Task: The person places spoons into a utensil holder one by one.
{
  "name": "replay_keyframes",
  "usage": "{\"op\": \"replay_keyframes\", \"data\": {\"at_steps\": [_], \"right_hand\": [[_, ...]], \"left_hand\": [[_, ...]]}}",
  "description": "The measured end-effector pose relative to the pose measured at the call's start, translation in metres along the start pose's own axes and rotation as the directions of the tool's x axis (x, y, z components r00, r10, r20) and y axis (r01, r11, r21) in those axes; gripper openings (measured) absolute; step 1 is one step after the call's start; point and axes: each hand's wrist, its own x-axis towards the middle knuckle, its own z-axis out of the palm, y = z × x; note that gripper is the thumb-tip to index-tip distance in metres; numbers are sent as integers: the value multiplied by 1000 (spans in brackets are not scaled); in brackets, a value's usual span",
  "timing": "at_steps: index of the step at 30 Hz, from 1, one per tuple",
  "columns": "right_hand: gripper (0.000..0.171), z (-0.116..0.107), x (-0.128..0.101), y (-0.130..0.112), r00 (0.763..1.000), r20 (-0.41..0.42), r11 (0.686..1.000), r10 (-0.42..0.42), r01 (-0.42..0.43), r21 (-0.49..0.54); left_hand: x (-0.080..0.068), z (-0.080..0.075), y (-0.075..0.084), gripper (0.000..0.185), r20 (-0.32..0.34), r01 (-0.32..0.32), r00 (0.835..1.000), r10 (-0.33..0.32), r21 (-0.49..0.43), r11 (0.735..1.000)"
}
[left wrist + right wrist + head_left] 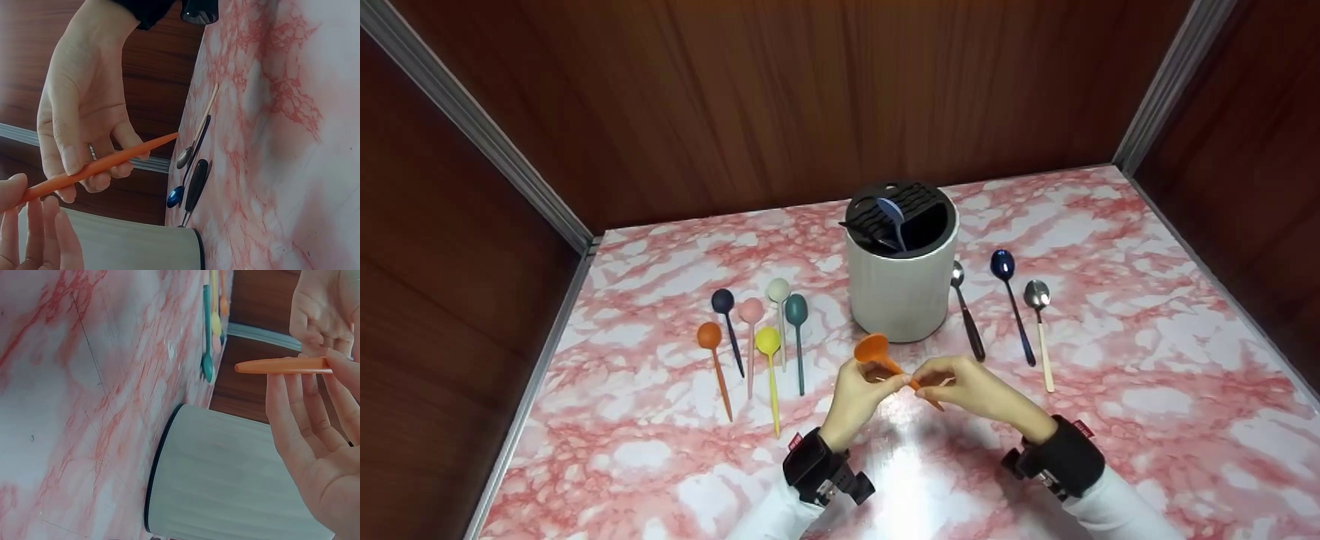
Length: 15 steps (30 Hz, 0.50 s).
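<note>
In the head view, an orange spoon [872, 348] is held above the table in front of the utensil holder, its bowl toward the far left and its handle slanting down to the right. My left hand [859, 397] pinches the handle near the bowl. My right hand [975, 386] pinches it farther along, and the tapered tip sticks out past those fingers. The left wrist view shows the orange handle [107, 163] running between both hands. Behind them stands the pale ribbed utensil holder [900, 300] with a black slotted top; a blue spoon [891, 211] and a dark utensil poke out of it.
Left of the holder lie several matte spoons, among them a yellow spoon [769, 341], a teal spoon [796, 309] and a darker orange spoon [709, 336]. To its right are a black-handled spoon [971, 334], a shiny blue spoon [1003, 265] and a cream-handled spoon [1037, 294]. Wooden panels enclose the table.
</note>
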Motion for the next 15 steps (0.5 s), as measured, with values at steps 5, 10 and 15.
{"op": "replay_keyframes", "data": {"at_steps": [5,10,15], "right_hand": [[21,1,1,-2,999,-49,1000,-18,17,-16],[20,-1,3,-6,994,-106,1000,-14,12,-19],[21,-4,6,-10,989,-147,1000,-8,10,14]], "left_hand": [[-2,-2,-1,21,12,-30,999,29,30,999],[-4,-6,-2,25,13,-30,999,30,-28,999],[-6,-11,-5,30,21,12,1000,-10,-106,994]]}}
